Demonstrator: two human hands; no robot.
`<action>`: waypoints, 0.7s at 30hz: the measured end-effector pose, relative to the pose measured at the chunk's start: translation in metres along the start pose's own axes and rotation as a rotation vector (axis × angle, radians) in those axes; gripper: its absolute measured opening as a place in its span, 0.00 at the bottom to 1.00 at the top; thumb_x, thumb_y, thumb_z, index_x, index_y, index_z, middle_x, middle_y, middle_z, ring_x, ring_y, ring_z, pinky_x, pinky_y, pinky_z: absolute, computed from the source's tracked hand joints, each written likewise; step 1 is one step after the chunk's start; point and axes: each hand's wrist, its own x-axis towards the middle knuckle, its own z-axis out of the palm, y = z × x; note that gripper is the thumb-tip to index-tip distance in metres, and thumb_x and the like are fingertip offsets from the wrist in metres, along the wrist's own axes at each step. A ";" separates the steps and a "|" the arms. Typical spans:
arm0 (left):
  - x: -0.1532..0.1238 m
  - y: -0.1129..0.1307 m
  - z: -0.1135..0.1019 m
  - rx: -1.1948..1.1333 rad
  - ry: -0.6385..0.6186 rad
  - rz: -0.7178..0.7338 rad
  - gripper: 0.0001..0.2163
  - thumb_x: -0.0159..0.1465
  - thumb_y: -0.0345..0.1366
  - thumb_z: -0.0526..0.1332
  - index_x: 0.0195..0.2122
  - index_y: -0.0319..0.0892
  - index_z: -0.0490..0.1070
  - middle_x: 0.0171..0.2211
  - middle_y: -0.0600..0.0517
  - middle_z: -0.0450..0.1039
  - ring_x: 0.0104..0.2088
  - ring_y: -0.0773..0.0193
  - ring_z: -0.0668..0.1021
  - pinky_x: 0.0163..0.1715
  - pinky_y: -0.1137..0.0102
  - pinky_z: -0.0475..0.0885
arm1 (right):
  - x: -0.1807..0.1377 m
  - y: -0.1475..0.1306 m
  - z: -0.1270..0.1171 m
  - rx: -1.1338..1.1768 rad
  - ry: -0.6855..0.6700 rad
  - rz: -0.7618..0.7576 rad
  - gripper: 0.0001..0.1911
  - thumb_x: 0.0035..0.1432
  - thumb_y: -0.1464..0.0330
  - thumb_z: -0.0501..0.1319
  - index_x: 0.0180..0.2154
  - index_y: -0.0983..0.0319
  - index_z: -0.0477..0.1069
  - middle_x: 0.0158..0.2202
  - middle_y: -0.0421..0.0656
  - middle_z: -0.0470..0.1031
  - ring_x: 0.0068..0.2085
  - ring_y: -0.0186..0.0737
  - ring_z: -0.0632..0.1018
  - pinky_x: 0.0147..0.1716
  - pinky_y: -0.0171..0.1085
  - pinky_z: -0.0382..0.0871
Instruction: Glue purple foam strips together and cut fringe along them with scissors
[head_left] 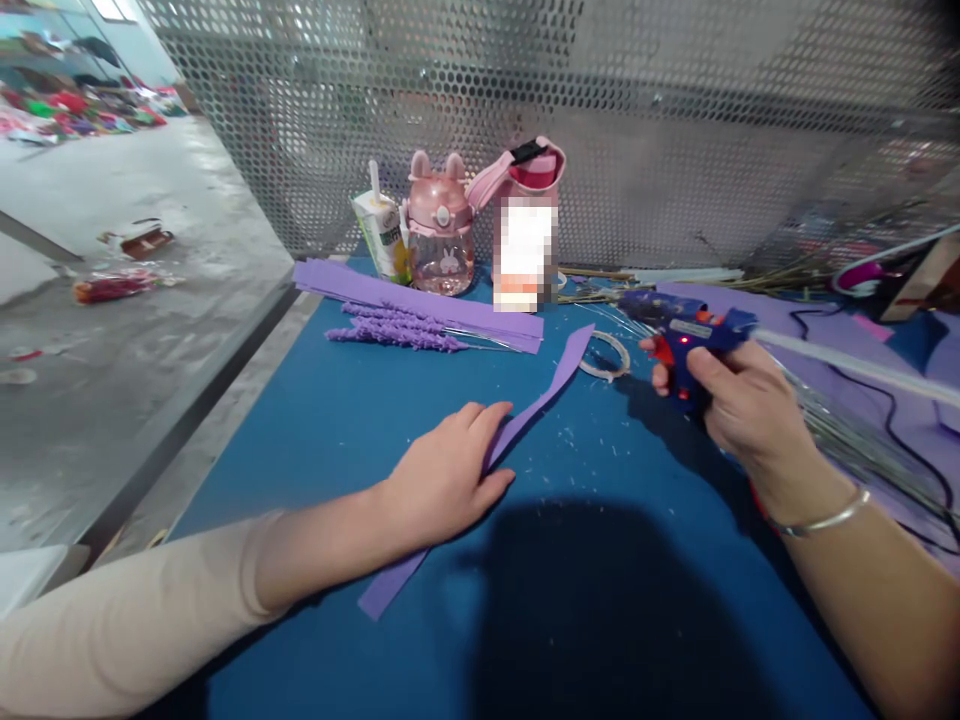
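Note:
Over the blue tabletop (pixel 330 420), my left hand (pixel 450 470) is closed on a long purple foam-like strip (pixel 544 395), its fingers curled over the strip's middle. One end of the strip slants up to the far right; the other end shows below my wrist. My right hand (pixel 742 390) grips a blue hot glue gun (pixel 690 325), index finger at the red trigger. The gun's red light is lit and its nozzle points left. Beneath and left of the gun lies a roll of tape (pixel 609 356), close to the strip's far end.
A stack of purple strips (pixel 427 302) and purple flower stems (pixel 397 328) lie at the back left. Behind them stand a drink carton (pixel 384 235), a pink-lidded bottle (pixel 441 240) and a pink pouch (pixel 536 185). Wire stems, purple sheets (pixel 787 305) and a black cord (pixel 862 380) lie right.

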 end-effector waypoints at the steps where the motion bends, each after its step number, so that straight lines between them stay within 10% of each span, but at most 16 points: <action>1: -0.001 -0.001 -0.001 0.073 0.011 0.000 0.25 0.59 0.40 0.57 0.58 0.43 0.54 0.51 0.43 0.63 0.49 0.51 0.69 0.47 0.57 0.66 | -0.002 -0.003 0.002 0.089 -0.059 0.033 0.12 0.57 0.59 0.58 0.41 0.58 0.69 0.38 0.43 0.73 0.27 0.35 0.72 0.27 0.37 0.69; 7: 0.008 -0.016 -0.011 0.054 0.035 -0.142 0.19 0.62 0.39 0.52 0.54 0.40 0.55 0.37 0.46 0.71 0.35 0.55 0.75 0.35 0.61 0.69 | -0.005 0.013 0.021 0.506 -0.240 0.315 0.23 0.62 0.54 0.48 0.40 0.62 0.73 0.24 0.40 0.72 0.28 0.37 0.75 0.47 0.46 0.69; 15: 0.017 -0.011 -0.010 -0.692 -0.236 -0.371 0.18 0.65 0.43 0.46 0.53 0.43 0.52 0.37 0.48 0.68 0.18 0.72 0.69 0.14 0.75 0.63 | 0.038 0.055 0.016 0.536 0.158 0.221 0.12 0.59 0.61 0.55 0.31 0.61 0.72 0.32 0.40 0.76 0.27 0.30 0.75 0.29 0.28 0.74; 21: 0.008 -0.010 -0.002 -0.812 -0.356 -0.160 0.30 0.53 0.30 0.61 0.56 0.47 0.50 0.43 0.50 0.65 0.23 0.76 0.67 0.21 0.77 0.65 | 0.025 0.020 -0.008 0.497 0.139 0.212 0.21 0.63 0.58 0.47 0.35 0.63 0.74 0.23 0.42 0.74 0.25 0.35 0.74 0.32 0.35 0.74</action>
